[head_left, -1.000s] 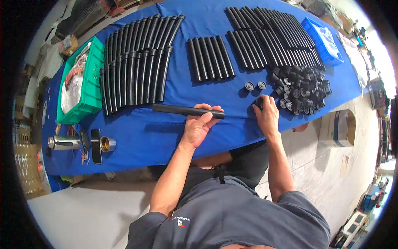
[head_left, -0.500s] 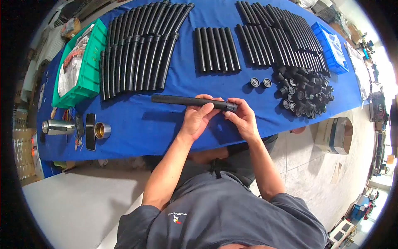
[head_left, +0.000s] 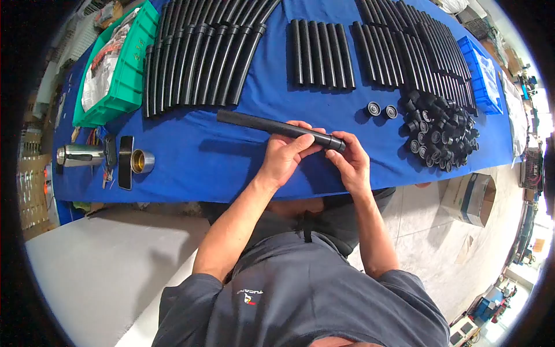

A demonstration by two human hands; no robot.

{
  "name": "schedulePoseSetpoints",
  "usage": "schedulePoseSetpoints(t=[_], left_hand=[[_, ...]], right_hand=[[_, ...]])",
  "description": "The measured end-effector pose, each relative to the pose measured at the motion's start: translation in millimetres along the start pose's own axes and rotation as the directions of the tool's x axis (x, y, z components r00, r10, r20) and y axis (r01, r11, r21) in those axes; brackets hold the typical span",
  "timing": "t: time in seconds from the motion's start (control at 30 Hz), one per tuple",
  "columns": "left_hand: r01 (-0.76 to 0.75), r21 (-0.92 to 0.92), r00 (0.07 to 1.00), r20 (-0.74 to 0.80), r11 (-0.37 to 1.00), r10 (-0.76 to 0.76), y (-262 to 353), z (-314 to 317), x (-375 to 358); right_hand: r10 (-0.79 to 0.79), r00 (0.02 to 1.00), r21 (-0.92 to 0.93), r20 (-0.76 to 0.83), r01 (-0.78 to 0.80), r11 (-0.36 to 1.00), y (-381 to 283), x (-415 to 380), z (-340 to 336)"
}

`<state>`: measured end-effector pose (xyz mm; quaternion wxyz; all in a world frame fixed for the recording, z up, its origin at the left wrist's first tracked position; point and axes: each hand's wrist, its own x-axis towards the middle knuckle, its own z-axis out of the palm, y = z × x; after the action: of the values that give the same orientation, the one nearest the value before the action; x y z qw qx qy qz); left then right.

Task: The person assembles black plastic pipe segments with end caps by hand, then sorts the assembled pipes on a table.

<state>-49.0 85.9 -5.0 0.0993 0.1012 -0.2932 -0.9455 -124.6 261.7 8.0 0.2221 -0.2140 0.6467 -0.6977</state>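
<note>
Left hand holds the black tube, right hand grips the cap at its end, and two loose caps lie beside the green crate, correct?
Not the green crate: the head view shows the two loose caps beside the cap pile. The rest holds.

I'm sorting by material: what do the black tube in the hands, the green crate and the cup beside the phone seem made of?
Black tube: probably plastic, smooth with a soft sheen, though coated metal isn't ruled out.
Green crate: likely moulded plastic, semi-gloss, given its even colour and rim.
Cup: apparently metal, polished, from its silvery reflections; the inside looks gold-toned.
</note>
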Motion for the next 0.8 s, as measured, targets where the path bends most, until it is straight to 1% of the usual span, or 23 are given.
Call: schedulePoseSetpoints(t=[0.13, 0.23, 0.33, 0.43, 0.53, 0.57, 0.67, 0.73, 0.77, 0.8], left_hand=[[0.025, 0.038, 0.999, -0.028, 0.999, -0.024, 5, 5, -1], [0.027, 0.050, 0.999, -0.046, 0.998, -0.024, 4, 5, -1], [0.019, 0.061, 0.998, -0.066, 0.998, -0.015, 3, 7, -1], [0.011, 0.041, 0.996, -0.091, 0.999, -0.008, 0, 11, -3], [0.026, 0.017, 0.996, -0.088, 1.000, -0.024, -1, 12, -4], [0.033, 0.011, 0.996, -0.080, 0.999, -0.032, 0, 11, -3], [0.064, 0.022, 0.998, -0.009, 0.998, -0.063, 1, 2, -1], [0.118, 0.039, 0.990, 0.069, 0.992, -0.120, 14, -3, 2], [0.151, 0.048, 0.982, 0.106, 0.987, -0.155, 21, -7, 2], [0.104, -0.008, 0.990, 0.101, 0.995, -0.103, 31, -9, 2]], right_hand=[[-0.035, 0.999, -0.054, -0.014, 0.034, 0.998, 3, 0, -1], [-0.042, 0.999, -0.140, -0.022, 0.039, 0.989, 3, -1, -3], [-0.153, 0.988, -0.293, -0.023, 0.139, 0.946, -1, 1, 0], [-0.164, 0.986, -0.321, -0.028, 0.147, 0.936, -4, 1, 2], [-0.098, 0.994, -0.197, -0.053, 0.086, 0.977, -4, 0, 4], [-0.095, 0.994, -0.184, -0.045, 0.085, 0.979, -2, 0, 3], [-0.079, 0.996, -0.142, -0.035, 0.073, 0.987, 3, -2, 0], [-0.074, 0.997, -0.106, -0.039, 0.069, 0.992, 2, -1, 1], [-0.046, 0.998, -0.071, -0.042, 0.043, 0.997, 3, 0, -1], [-0.015, 0.999, -0.036, -0.044, 0.014, 0.999, 5, 0, -3]])
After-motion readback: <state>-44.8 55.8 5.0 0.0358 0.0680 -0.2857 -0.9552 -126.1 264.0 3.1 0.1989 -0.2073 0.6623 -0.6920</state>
